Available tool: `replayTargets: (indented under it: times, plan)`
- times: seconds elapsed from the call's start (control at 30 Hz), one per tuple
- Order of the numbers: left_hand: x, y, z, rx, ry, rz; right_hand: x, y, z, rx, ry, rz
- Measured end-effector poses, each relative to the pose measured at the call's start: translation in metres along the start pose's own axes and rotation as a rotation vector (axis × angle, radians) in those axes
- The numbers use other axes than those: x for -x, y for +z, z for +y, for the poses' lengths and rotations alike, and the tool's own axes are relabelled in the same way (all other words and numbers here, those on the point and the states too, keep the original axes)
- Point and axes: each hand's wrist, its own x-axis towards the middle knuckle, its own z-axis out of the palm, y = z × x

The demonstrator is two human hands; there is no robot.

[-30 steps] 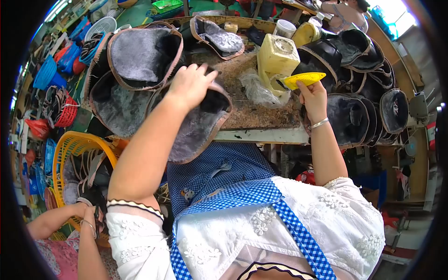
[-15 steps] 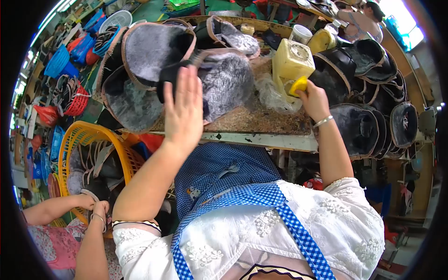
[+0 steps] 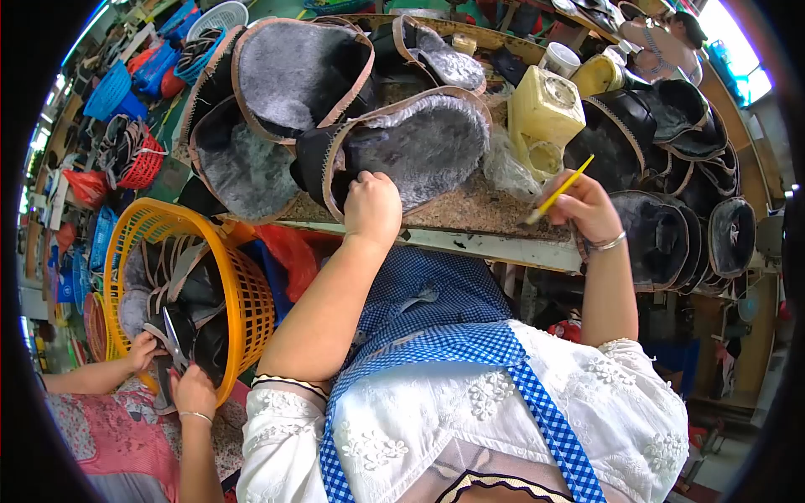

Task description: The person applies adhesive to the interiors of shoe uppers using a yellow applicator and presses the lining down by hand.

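On the bench in front of me lies a black shoe upper with grey fur lining and a light brown edge. My left hand is closed on its near edge, the fingers partly hidden inside the rim. My right hand grips a brush with a yellow handle, its dark bristles pointing down and left above the bench edge. Just behind that hand stands a cut-open yellowish plastic container. A crumpled clear plastic bag lies beside the container.
More fur-lined uppers are piled at the left, and several are stacked at the right. An orange basket with uppers stands left of the bench. Beside it, another person's hands hold scissors and a strip.
My left hand, flat and open before, now grips the shoe upper, which lies settled nearer me. My right hand has brought the brush away from the container. Scissors now show in the other person's hand.
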Motion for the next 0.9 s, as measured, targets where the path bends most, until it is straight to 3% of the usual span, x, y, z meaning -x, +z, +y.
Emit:
replayTargets:
  times: [0.07, 0.13, 0.27, 0.43, 0.53, 0.63, 0.77, 0.87, 0.9]
  plan:
    - [0.0, 0.004, -0.003, 0.055, -0.004, 0.061, -0.01, 0.041, -0.005, 0.028, -0.047, -0.067]
    - [0.001, -0.008, -0.003, 0.187, -0.062, 0.033, -0.028, 0.071, 0.005, 0.163, -0.302, -0.211]
    - [0.001, -0.003, 0.006, 0.134, -0.12, 0.039, -0.044, 0.095, 0.003, -0.009, -0.149, -0.162]
    - [-0.003, 0.0, 0.006, 0.04, -0.023, 0.037, -0.042, 0.09, 0.002, -0.03, -0.193, -0.09]
    - [-0.006, -0.006, -0.009, 0.313, -0.11, 0.064, -0.032, 0.079, 0.003, -0.018, -0.157, -0.038]
    - [-0.012, -0.011, -0.031, 0.53, -0.202, 0.024, -0.033, 0.089, 0.013, 0.037, -0.168, -0.166]
    - [-0.015, -0.012, -0.036, 0.58, -0.207, 0.059, -0.061, 0.136, 0.026, 0.358, -0.622, -0.145]
    - [-0.014, -0.012, -0.034, 0.538, -0.229, 0.074, -0.082, 0.16, 0.037, 0.59, -0.795, -0.098]
    - [-0.014, -0.013, -0.032, 0.527, -0.241, 0.068, -0.081, 0.16, 0.044, 0.624, -0.738, -0.132]
